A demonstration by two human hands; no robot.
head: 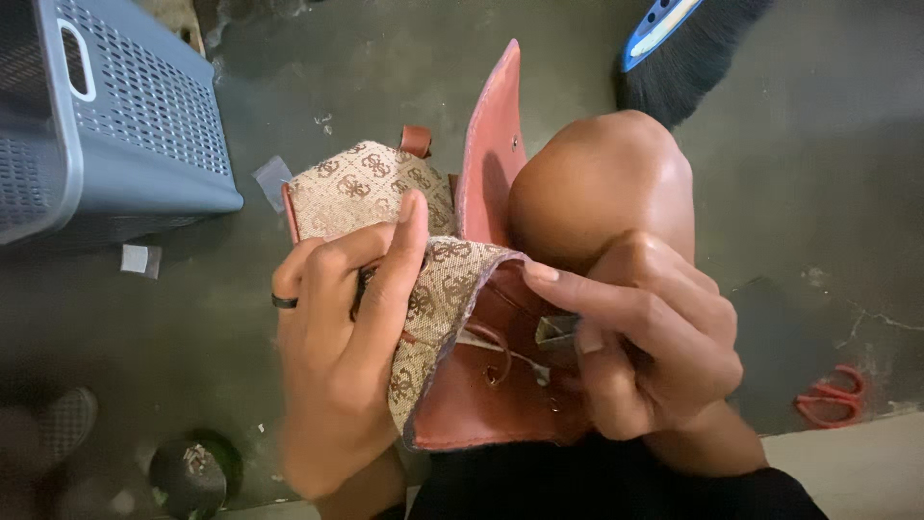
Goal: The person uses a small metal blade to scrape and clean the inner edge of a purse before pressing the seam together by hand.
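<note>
A plain home work corner on a stained, cracked grey concrete floor (818,193): a grey perforated plastic laundry basket (125,125) up-left of the grip, a black-bristled broom (688,58) above, red-handled scissors (830,397) to the right.

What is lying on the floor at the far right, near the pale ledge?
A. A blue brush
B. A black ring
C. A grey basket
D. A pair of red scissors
D: the red scissors lie on the dark floor at the right edge, apart from both hands and the bag.
</note>
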